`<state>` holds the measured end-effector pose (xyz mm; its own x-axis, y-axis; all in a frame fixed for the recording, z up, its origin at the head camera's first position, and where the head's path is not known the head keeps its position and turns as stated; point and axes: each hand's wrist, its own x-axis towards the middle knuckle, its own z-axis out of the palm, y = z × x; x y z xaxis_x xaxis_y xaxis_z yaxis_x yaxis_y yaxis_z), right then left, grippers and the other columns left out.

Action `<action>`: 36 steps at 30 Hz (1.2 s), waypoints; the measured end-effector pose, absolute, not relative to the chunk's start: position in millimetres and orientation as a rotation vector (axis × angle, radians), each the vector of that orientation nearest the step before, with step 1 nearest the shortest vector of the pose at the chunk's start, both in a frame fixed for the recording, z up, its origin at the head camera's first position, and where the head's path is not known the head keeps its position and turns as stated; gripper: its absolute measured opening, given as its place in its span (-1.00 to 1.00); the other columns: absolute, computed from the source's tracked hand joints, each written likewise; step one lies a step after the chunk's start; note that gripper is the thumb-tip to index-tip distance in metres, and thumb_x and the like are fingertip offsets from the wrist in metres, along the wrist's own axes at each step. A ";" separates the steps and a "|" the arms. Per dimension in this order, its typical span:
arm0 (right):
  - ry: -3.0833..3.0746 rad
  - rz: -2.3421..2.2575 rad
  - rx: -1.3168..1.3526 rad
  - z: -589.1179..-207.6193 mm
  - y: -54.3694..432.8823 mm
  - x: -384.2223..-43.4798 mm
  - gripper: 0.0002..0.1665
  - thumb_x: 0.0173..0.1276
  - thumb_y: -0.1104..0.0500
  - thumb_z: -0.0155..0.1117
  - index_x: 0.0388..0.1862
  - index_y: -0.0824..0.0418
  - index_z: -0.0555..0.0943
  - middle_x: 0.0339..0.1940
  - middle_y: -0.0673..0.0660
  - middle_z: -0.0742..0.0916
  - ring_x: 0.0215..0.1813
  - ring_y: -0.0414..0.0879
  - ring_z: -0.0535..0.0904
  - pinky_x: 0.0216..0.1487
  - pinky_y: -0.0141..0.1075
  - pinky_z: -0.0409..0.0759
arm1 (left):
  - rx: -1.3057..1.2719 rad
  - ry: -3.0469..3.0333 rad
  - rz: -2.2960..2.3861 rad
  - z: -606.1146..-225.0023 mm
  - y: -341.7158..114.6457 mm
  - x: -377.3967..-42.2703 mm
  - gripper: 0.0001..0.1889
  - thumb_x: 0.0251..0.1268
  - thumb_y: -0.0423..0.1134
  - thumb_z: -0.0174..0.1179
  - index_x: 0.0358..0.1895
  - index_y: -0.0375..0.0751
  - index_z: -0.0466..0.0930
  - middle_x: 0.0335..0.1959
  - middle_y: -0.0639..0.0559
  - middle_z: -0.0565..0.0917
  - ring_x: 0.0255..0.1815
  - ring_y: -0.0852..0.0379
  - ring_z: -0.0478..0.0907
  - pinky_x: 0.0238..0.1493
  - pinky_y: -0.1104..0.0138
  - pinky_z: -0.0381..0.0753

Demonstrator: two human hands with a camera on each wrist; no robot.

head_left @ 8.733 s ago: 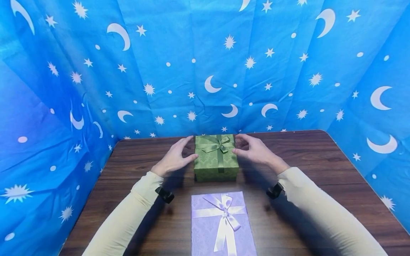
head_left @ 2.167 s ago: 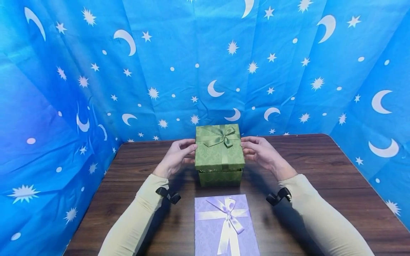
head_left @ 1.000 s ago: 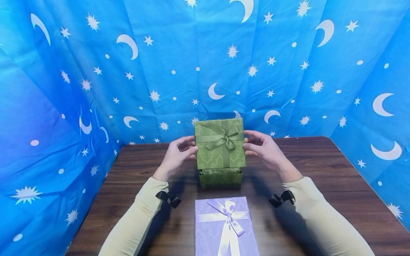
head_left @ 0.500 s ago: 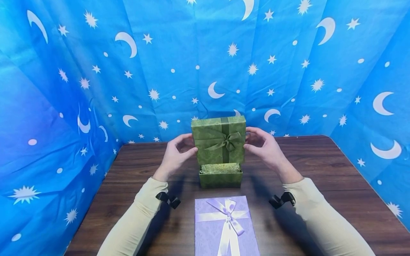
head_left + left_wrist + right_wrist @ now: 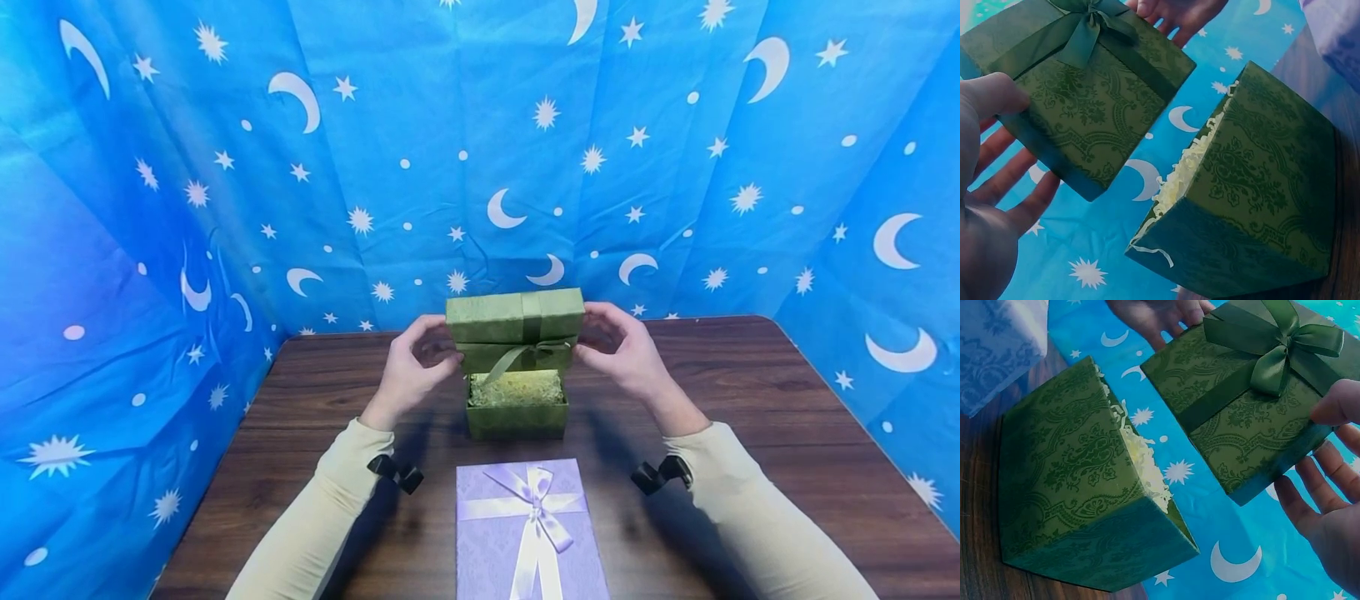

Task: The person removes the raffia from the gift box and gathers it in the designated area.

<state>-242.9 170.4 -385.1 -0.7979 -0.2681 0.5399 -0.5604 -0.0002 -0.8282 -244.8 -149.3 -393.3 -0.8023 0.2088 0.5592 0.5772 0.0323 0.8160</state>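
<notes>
A green gift-box lid (image 5: pixel 495 321) with a ribbon bow is held up between both hands, tilted back above its box. My left hand (image 5: pixel 411 367) grips the lid's left side, thumb in front and fingers behind. On the right side my right hand (image 5: pixel 626 350) holds it the same way. Below stands the green box base (image 5: pixel 517 422), uncovered, with pale shredded paper filler (image 5: pixel 517 390) up to its rim. In the left wrist view a strand of filler hangs over the box edge. The right wrist view shows the lid (image 5: pixel 1222 425) apart from the box.
A lilac gift box (image 5: pixel 495 542) with a satin bow stands closer to me on the dark wooden table (image 5: pixel 300 417). Blue cloth (image 5: pixel 420 192) printed with moons and stars encloses the table at the back and both sides.
Both hands first reached to the shut green box, then lifted its lid off. Over the last second the lid has tipped further, its top side turning down toward me, uncovering more filler.
</notes>
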 end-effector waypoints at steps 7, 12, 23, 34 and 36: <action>-1.934 1.944 0.951 -386.8 170.3 -242.5 -0.35 0.05 0.67 0.22 0.10 0.21 0.53 -0.05 -0.07 0.70 -0.01 -0.22 0.66 0.05 -0.40 0.66 | -0.911 -1.957 -1.857 -392.3 -148.7 -244.0 -0.48 -0.05 -0.76 0.24 0.08 -0.47 0.47 0.05 -0.15 0.51 -0.04 0.12 0.60 0.10 0.19 0.66; -1.921 1.936 1.003 -390.1 170.4 -242.7 -0.33 0.03 0.69 0.21 0.10 0.21 0.52 -0.04 -0.04 0.67 0.00 -0.21 0.65 0.04 -0.43 0.65 | -0.961 -1.915 -1.856 -395.2 -150.5 -241.9 -0.51 -0.05 -0.78 0.22 0.05 -0.53 0.45 0.07 -0.02 0.50 0.04 0.15 0.59 0.16 0.26 0.62; -1.883 1.767 1.150 -393.0 170.7 -242.9 -0.40 -0.12 0.75 0.22 -0.01 0.53 0.46 0.03 0.14 0.54 0.14 -0.14 0.52 0.24 -0.37 0.55 | -1.078 -1.835 -1.858 -400.1 -149.8 -242.1 -0.45 -0.22 -0.87 0.10 0.01 -0.58 0.44 0.08 -0.08 0.47 0.22 -0.10 0.47 0.40 0.05 0.38; -1.816 1.578 1.268 -395.0 169.2 -241.9 -0.42 -0.21 0.77 0.29 -0.11 0.54 0.50 -0.04 0.34 0.52 0.13 0.07 0.43 0.29 -0.39 0.49 | -1.142 -1.847 -1.778 -404.3 -149.3 -242.2 -0.54 -0.14 -0.79 0.28 -0.08 -0.48 0.46 0.08 -0.09 0.47 0.19 -0.21 0.42 0.39 0.09 0.39; -1.815 1.534 1.270 -395.7 169.8 -242.4 -0.42 -0.22 0.76 0.30 -0.11 0.54 0.50 -0.04 0.36 0.52 0.11 0.06 0.43 0.28 -0.40 0.49 | -1.145 -1.845 -1.779 -405.0 -148.9 -242.4 -0.54 -0.14 -0.79 0.29 -0.08 -0.49 0.47 0.09 -0.12 0.47 0.19 -0.25 0.41 0.38 0.09 0.40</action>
